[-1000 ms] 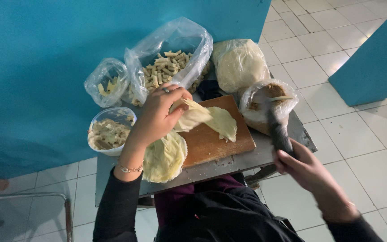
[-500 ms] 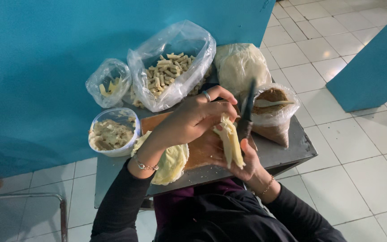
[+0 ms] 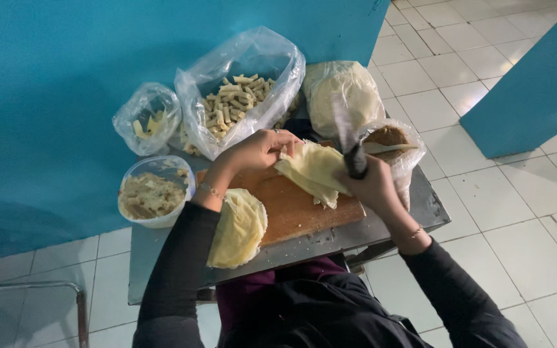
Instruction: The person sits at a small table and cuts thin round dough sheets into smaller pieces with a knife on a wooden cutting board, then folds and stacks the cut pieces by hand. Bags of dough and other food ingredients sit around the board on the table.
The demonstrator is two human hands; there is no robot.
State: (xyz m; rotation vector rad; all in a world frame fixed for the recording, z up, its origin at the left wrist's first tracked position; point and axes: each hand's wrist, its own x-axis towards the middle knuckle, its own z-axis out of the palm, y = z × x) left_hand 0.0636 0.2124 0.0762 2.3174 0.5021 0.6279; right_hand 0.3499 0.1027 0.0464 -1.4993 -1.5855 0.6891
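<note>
Wrapper sheet (image 3: 314,171), thin and pale yellow, hangs between both hands just above the cutting board (image 3: 291,209). Left hand (image 3: 256,151) pinches its upper edge, fingers closed on it. Right hand (image 3: 372,187) is wrapped tight around a dark knife handle, blade (image 3: 343,122) pointing up and away, and it's also touching the sheet's right side. Long axis runs from the left hand down toward the right one. Stack of more wrappers (image 3: 236,229) sits under the left forearm on the tabletop (image 3: 433,206).
</note>
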